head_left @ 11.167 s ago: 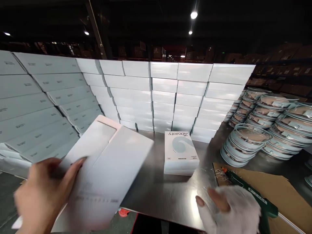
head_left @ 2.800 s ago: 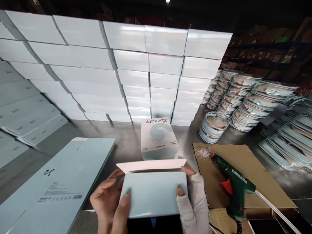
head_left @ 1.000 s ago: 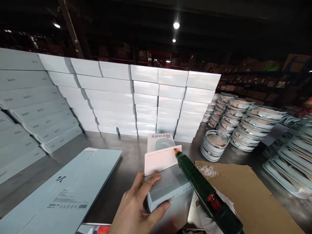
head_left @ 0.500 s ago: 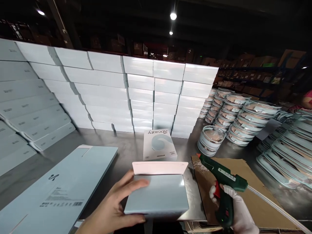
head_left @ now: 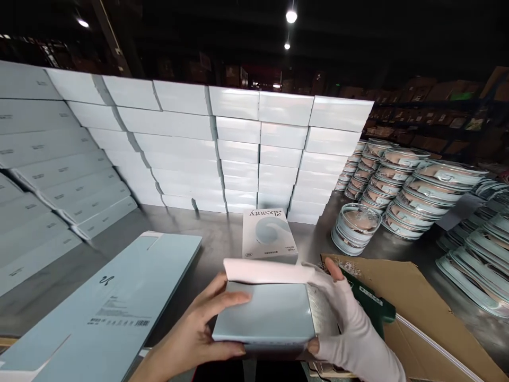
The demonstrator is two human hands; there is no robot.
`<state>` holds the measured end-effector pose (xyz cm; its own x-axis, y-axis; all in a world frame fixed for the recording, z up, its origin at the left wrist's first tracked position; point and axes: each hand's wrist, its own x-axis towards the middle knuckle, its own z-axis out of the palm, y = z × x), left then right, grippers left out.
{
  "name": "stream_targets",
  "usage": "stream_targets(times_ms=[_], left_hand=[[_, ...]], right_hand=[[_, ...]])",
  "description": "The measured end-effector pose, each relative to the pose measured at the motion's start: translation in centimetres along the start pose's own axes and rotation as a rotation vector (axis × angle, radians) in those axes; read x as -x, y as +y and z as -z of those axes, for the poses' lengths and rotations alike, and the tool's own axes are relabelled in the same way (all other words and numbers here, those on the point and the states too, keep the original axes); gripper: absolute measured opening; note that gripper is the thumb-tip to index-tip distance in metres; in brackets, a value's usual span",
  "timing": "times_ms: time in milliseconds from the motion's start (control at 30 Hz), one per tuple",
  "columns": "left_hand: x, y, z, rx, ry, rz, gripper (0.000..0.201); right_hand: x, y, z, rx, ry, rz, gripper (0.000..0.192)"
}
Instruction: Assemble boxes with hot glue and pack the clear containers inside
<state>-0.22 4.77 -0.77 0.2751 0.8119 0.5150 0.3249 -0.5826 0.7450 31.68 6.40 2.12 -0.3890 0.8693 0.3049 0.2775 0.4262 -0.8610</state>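
Note:
A light blue box (head_left: 266, 313) with its pale pink flap (head_left: 264, 271) raised along the far edge is held low in the middle of the head view. My bare left hand (head_left: 194, 323) grips its left end, fingers on top and thumb on the near side. At the right end is my right hand (head_left: 350, 323) in a white glove with bare fingertips, thumb at the near corner and fingers by the flap's end. Partly hidden behind that hand, a green glue gun (head_left: 369, 300) lies on a cardboard sheet (head_left: 417, 302), a clear glue stick (head_left: 429, 339) sticking out behind.
A printed white box (head_left: 270, 236) lies just beyond. Flat blue cartons (head_left: 131, 297) cover the left of the metal table. White boxes (head_left: 238, 148) form a wall at the back. Stacks of round clear-lidded containers (head_left: 433, 193) stand on the right, with a shorter stack (head_left: 356, 228) nearer.
My right hand has let go of the glue gun, leaving it on the cardboard, and moved left to the box's right end. My left hand keeps its grip. The view has shifted slightly.

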Motion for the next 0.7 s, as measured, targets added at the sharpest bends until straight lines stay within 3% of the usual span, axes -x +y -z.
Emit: stream_targets(times_ms=[133,200,400,500,600,700], left_hand=[[-0.1,-0.8,-2.0,0.212,0.21,-0.207,0.06],[-0.1,-0.8,-2.4,0.252,0.239,-0.286,0.065],[-0.7,1.1,-0.3,-0.13,-0.042,-0.326,0.026],[-1.3,1.6,0.2,-0.084,-0.081,-0.298,0.023],[-0.8,1.2,0.2,0.053,0.076,-0.255,0.018],[1.1,0.4,-0.5,0.204,0.413,-0.114,0.016]], right_hand=[[0.7,1.0,-0.2,0.123,-0.044,0.208,0.091],[0.9,0.9,-0.1,0.195,-0.053,0.29,0.082],[-1.2,-1.0,-1.0,0.296,-0.186,0.556,0.054],[-1.4,-1.1,-1.4,0.325,-0.158,0.648,0.052],[-0.7,-0.4,-1.9,0.257,-0.04,0.511,0.051],[-0.9,0.9,-3.0,0.076,0.262,0.182,0.052]])
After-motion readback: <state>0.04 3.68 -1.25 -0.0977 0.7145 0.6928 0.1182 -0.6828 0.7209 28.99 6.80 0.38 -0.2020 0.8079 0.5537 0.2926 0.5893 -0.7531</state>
